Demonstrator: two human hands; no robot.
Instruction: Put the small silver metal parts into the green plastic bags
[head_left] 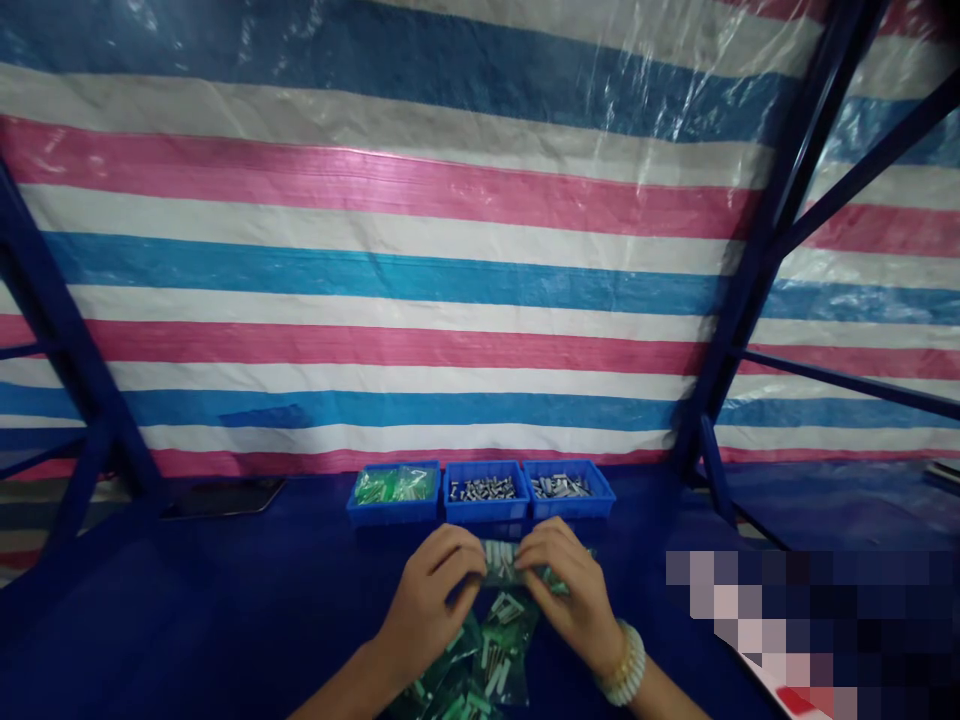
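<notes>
My left hand (pixel 442 580) and right hand (pixel 566 580) work on the near side of the middle tray (pixel 487 512), each in a narrow pinch, thumb against fingers, holding opposite ends of a small clear bag (pixel 501 562); the bag, with pale slim pieces inside, lies just on my side of the middle tray, apart from it; a green patch shows by my right hand, its exact shape hidden by my fingers; a pale beaded bracelet (pixel 628 665) rings my right wrist; nearer to me than the middle tray, below the bag I hold, a pile of filled bags (pixel 495 650) overlaps on the dark blue table (pixel 225 600), green, white and metallic pieces showing through the plastic; the middle tray holds small metal parts (pixel 486 489); just left of it, the left tray (pixel 394 514) carries green-tinted packets (pixel 396 485); just right of it, the right tray (pixel 574 507) holds longer silvery pieces (pixel 561 487); well left of the middle tray lies a dark flat device (pixel 225 498); behind the middle tray hangs a striped plastic sheet (pixel 405 190), pink, blue and white.
</notes>
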